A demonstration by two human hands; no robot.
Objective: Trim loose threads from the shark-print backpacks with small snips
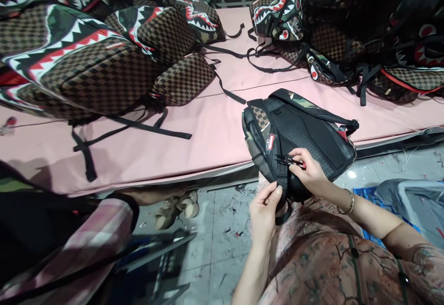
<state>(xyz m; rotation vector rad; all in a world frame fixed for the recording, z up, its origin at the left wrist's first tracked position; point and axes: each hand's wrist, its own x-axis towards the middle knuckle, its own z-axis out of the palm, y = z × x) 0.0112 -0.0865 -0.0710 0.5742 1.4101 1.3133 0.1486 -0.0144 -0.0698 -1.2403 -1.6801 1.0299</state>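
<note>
A black backpack [305, 129] rests partly on the pink table edge and partly on my lap, its padded back panel facing up. Checkered and camouflage patches show along its side and on one shoulder strap. My left hand [265, 210] pinches a black strap [282, 185] at the near corner of the bag. Just above it, my right hand [307, 171] is closed on small black thread snips [288, 160], whose blades lie close over the strap. Beside the blades sits a red and white label [271, 141].
Checkered backpacks with shark-mouth prints [100, 64] are piled at the left of the pink table [208, 129]; more bags [333, 41] stand at the back right. Another person's plaid sleeve [100, 231] is at lower left. A blue crate [369, 203] stands at right. Thread scraps litter the floor.
</note>
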